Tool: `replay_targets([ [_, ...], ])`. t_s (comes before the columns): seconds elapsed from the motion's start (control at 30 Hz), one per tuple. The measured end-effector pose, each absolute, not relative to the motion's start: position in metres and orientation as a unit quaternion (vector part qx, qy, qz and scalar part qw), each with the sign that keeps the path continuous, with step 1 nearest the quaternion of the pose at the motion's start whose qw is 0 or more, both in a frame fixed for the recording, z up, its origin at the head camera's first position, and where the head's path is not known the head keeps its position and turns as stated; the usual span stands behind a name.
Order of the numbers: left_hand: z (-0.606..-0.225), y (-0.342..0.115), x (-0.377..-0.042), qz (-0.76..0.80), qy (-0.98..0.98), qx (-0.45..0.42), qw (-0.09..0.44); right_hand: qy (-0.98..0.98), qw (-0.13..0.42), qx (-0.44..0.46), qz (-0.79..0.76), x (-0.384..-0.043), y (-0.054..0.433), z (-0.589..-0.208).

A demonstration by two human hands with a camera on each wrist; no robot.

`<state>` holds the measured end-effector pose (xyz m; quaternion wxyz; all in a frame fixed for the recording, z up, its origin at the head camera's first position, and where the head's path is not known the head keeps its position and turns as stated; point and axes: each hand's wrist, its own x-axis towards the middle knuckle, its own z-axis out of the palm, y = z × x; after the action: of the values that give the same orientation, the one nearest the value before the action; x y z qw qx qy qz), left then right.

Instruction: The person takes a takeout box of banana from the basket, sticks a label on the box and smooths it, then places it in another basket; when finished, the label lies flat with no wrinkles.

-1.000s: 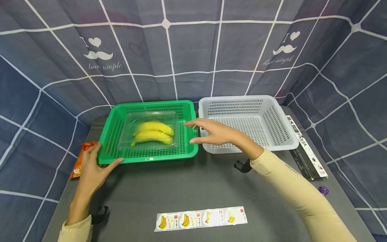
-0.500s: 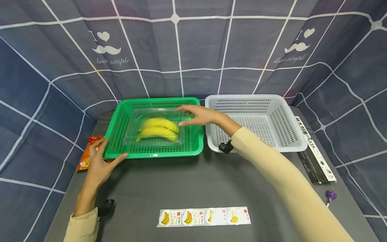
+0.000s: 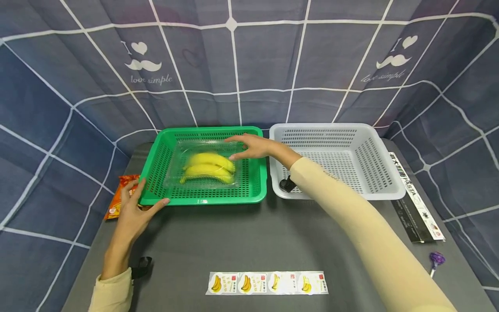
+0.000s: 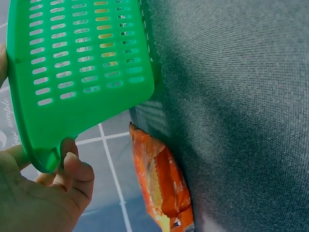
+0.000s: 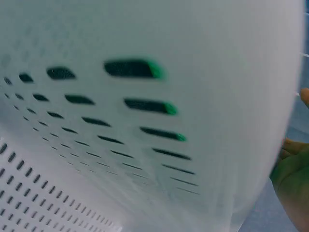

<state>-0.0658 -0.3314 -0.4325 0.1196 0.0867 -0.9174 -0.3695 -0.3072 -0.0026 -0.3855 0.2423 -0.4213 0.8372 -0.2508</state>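
- Apparently, the step in hand is to reach for the transparent plastic box [image 3: 175, 164] with yellow bananas [image 3: 208, 170] inside; it lies in the green perforated plastic basket [image 3: 204, 201], beside the white perforated plastic basket [image 3: 323, 126].
- The next move probably calls for the right fingers to close on the box's right edge, gently, while the green basket is kept steady.
- The left hand [image 3: 134, 216] grasps the green basket's near left corner, its fingers curled around the rim.
- The right hand [image 3: 251, 146] is unclenched and seems to hold nothing, thumb apart from extended fingers, close to the box; whether they touch, one cannot tell.
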Motion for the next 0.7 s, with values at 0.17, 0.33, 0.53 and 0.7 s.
replay_targets([
  [0.17, -0.433, -0.331, -0.065, -0.368, -0.918, 0.081, 0.120, 0.842, 0.235, -0.436, -0.212, -0.310, -0.011, -0.389],
  [0.33, -0.433, -0.329, -0.067, -0.364, -0.920, 0.071, 0.124, 0.853, 0.232, -0.425, -0.194, -0.310, -0.015, -0.394],
  [0.53, -0.434, -0.330, -0.066, -0.365, -0.919, 0.075, 0.125, 0.859, 0.228, -0.419, -0.185, -0.308, -0.018, -0.395],
  [0.7, -0.433, -0.331, -0.065, -0.369, -0.918, 0.085, 0.121, 0.860, 0.230, -0.420, -0.175, -0.307, -0.019, -0.397],
])
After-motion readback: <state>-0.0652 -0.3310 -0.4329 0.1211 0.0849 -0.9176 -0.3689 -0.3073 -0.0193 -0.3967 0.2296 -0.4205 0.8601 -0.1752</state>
